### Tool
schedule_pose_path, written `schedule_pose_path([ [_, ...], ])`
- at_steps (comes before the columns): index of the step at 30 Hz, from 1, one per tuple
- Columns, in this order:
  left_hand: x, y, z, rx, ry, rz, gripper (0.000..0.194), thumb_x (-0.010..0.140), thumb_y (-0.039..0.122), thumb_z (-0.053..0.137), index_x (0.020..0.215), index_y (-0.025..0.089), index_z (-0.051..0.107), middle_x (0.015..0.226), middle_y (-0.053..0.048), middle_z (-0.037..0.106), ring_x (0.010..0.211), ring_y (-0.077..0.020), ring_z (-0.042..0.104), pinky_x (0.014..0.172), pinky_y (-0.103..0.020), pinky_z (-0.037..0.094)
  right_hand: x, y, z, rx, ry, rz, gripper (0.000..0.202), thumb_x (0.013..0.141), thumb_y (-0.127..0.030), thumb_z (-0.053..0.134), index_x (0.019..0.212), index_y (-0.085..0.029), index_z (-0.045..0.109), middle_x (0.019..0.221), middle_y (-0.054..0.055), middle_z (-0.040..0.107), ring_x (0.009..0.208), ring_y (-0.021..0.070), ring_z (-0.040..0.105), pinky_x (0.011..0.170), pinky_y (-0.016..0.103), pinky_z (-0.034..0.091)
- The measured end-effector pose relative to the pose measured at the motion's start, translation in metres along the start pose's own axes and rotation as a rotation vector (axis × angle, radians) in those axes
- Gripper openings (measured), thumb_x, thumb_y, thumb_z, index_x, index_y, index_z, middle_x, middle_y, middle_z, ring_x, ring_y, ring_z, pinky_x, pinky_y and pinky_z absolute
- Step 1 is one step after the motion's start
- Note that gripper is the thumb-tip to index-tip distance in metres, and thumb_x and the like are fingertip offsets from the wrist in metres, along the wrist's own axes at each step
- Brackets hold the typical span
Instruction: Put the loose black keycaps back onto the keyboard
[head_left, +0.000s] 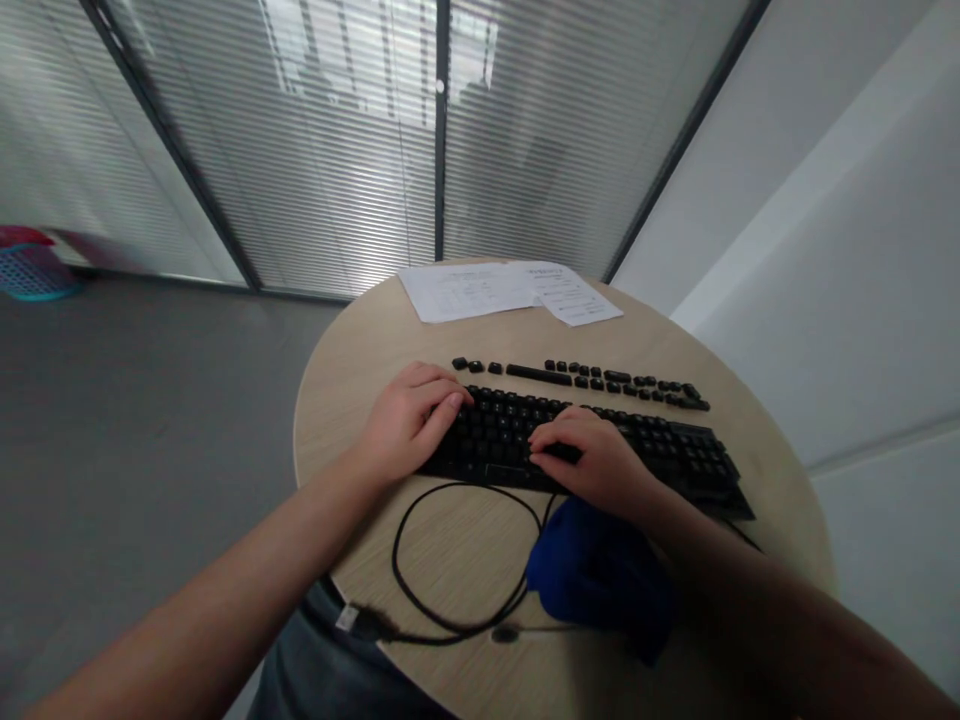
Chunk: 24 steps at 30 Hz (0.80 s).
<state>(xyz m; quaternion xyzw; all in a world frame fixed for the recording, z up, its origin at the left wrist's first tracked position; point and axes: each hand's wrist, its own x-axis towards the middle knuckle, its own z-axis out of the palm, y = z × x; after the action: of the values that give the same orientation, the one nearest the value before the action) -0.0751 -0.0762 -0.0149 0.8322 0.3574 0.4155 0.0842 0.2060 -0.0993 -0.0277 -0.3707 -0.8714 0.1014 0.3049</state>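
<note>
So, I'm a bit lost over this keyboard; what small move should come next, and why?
Probably lift the right hand slightly, letting the left hand steady the left end of the keyboard. The right fingers cover the keys beneath, so I can't tell whether they grip one; loose keycaps lie lined up just beyond.

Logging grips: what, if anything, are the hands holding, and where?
Left hand at the left end of the keyboard, right hand over its middle; whether either grips anything cannot be told.
</note>
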Motion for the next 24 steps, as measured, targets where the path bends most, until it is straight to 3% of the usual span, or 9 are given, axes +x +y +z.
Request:
schedule_pose_path([
  [3,-0.002,-0.0003,-0.0013,0.001,0.061,-0.053,0.032,0.103,0.031,0.043,0.093,0.018,0.071,0.091,-0.006,0.07,0.091,-0.0218,0.062,0.088,-0.04,0.05,-0.0012,0.0028,0.0048,-0.017,-0.017,-0.039,0.006,0.088,-0.022,0.07,0.09,-0.023,0.075,0.093,0.0,0.074,0.086,0.0143,0.064,0.088,0.031,0.046],
  [12,-0.0034,0.0002,-0.0008,0.008,0.063,-0.141,0.037,0.103,0.035,0.04,0.089,0.018,0.07,0.089,-0.006,0.069,0.088,-0.0219,0.062,0.087,-0.041,0.05,-0.0043,-0.0034,0.0084,-0.117,-0.007,-0.099,0.011,0.093,-0.023,0.066,0.09,-0.024,0.077,0.098,-0.002,0.075,0.088,0.0143,0.063,0.093,0.035,0.041],
  [24,-0.0039,0.0003,-0.0008,-0.001,0.041,-0.128,0.036,0.102,0.033,0.04,0.087,0.018,0.069,0.084,-0.005,0.068,0.084,-0.0211,0.063,0.082,-0.039,0.051,-0.0041,-0.0032,0.0023,-0.197,-0.041,-0.152,0.014,0.095,-0.024,0.064,0.091,-0.025,0.078,0.101,-0.001,0.075,0.087,0.0154,0.059,0.089,0.036,0.038],
])
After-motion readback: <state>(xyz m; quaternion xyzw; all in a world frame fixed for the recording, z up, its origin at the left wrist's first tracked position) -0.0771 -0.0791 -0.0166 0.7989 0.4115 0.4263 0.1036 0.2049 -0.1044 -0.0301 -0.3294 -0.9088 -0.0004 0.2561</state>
